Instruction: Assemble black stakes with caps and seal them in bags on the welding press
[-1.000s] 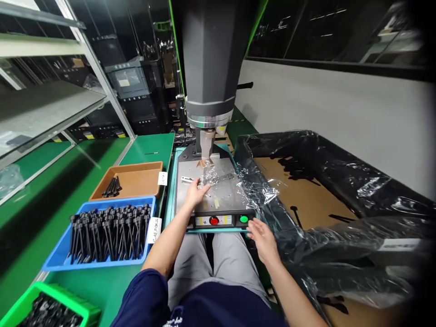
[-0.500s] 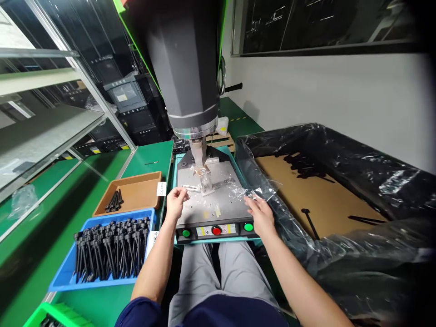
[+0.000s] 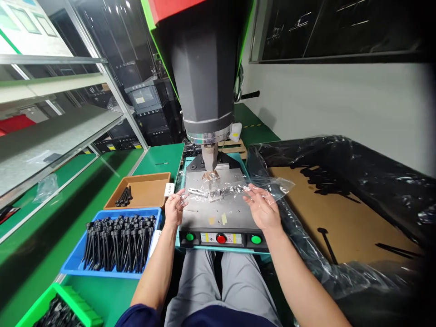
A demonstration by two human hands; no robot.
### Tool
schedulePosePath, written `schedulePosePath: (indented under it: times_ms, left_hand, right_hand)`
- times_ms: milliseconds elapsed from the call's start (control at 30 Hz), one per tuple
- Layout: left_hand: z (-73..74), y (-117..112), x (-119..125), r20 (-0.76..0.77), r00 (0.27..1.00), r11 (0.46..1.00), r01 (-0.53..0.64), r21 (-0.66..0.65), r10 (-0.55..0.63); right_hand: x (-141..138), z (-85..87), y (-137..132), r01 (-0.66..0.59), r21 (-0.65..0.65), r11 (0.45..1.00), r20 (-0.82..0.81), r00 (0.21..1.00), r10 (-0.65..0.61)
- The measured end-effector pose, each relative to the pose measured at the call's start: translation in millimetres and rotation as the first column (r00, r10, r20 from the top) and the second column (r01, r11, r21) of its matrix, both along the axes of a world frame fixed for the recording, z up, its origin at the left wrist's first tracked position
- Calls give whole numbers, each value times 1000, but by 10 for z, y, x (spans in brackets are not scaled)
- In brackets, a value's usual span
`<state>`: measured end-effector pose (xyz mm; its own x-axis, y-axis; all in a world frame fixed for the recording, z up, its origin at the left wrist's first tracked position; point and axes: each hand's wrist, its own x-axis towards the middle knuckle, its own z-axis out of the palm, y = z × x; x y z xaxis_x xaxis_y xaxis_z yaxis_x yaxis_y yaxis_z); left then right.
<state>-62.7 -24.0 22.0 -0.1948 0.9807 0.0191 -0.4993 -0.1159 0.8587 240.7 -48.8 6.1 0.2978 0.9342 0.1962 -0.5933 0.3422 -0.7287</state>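
A clear plastic bag (image 3: 235, 189) is stretched between my hands, above the metal plate (image 3: 204, 220) of a press machine. My left hand (image 3: 174, 210) pinches its left end near the plate's left edge. At the plate's right side, my right hand (image 3: 264, 210) grips the other end between thumb and fingers, and a loose flap sticks out past it. Behind the film, a small clear fixture (image 3: 214, 186) stands on the plate under the machine's metal horn (image 3: 209, 159). The film partly blurs the fixture.
A brown tray (image 3: 153, 184) holds several black stick-like parts; a blue tray (image 3: 73, 261) is packed with more. The green bin (image 3: 80, 306) holds small black pieces. On the right stands a film-lined box (image 3: 354, 147). Green buttons (image 3: 255, 239) and a red button (image 3: 221, 239) line the machine's front.
The plastic bag is now spread out more fully between my hands, with its flap extended to the right. My view has shifted, so the surroundings appear further right and lower.
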Motion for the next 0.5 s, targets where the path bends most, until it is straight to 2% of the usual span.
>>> schedulePosePath:
  times_ms: [133, 267, 367, 500]
  left_hand:
    - [-234, -6, -47, 51, 997, 998, -57, -38, 59]
    - [-385, -8, -94, -9, 999, 987, 50, -150, -52]
    - [-382, 74, -111, -101, 986, 970, 106, -221, -131]
    - [-308, 247, -83, -215, 950, 946, 162, -282, -227]
  right_hand:
    - [-58, -286, -11, -106, -102, 989, -28, 994, 104]
    - [-60, -493, -81, -174, -188, 967, -84, 983, 161]
    - [-37, -514, -123, -173, -231, 958, -108, 983, 151]
    - [-23, -498, -168, -164, -274, 948, -123, 983, 135]
